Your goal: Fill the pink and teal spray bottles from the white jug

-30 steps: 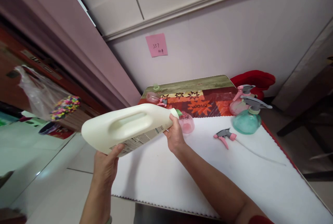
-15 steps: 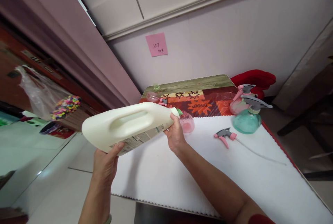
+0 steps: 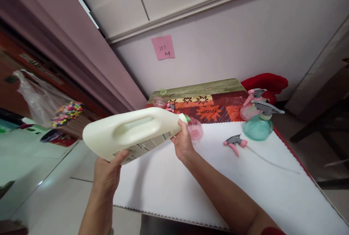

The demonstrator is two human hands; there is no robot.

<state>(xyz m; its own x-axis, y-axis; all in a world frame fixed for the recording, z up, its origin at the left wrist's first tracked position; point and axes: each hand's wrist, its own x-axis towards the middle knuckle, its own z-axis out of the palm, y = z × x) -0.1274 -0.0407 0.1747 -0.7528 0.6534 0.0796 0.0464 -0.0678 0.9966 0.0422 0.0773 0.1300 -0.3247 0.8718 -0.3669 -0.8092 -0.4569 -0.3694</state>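
Note:
A large cream detergent jug (image 3: 109, 133) lies tilted on its side in the air above the table, its green spout pointing right. My left hand (image 3: 109, 171) grips the jug's lower body near its base, thumb on the label. My right hand (image 3: 183, 141) is closed around the neck end. The green spout (image 3: 188, 118) is at the mouth of a pink spray bottle (image 3: 195, 129) standing on the table without its top; whether they touch I cannot tell. A grey and pink trigger sprayer head (image 3: 236, 143) with a long clear tube lies to the right.
At the table's right stand a teal spray bottle (image 3: 258, 127) and a pink spray bottle (image 3: 248, 111), both with sprayer heads. Another pink bottle (image 3: 159, 102) lies at the back left, near a green cap (image 3: 163, 91). A pink note (image 3: 163, 47) hangs on the wall.
The jug's base end has shifted slightly left and my left hand with it. The spout stays at the pink bottle's mouth, and the view has turned a little.

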